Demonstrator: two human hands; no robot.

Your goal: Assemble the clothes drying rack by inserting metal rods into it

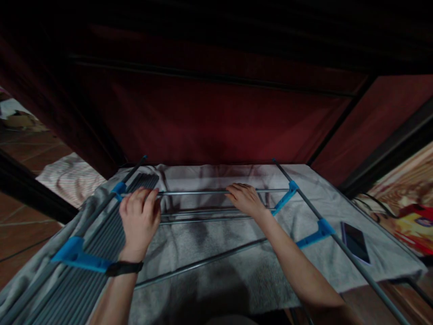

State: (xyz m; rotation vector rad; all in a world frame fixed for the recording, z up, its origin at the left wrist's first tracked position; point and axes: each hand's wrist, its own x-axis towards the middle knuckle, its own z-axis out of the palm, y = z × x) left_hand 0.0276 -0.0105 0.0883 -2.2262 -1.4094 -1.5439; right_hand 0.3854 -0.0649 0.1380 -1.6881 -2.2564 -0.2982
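Note:
A rack frame of grey metal tubes joined by blue plastic connectors lies across a grey blanket. My left hand (139,216), with a dark band at the wrist, curls over the left end of the far cross tube (192,193), close to the far left connector (119,189). Farther along the same tube my right hand (246,198) closes over it, fingers bent and fingertips partly hidden. The far right connector (287,196) holds the tube's other end. Nearer me are the near left connector (81,256) and the near right connector (316,233).
A bundle of loose grey tubes (77,277) lies on the left of the blanket (209,284). A phone (356,241) rests at the right. Behind stands a dark red panel (216,117). Striped cloth (72,176) is at the left, a red and yellow packet (416,228) far right.

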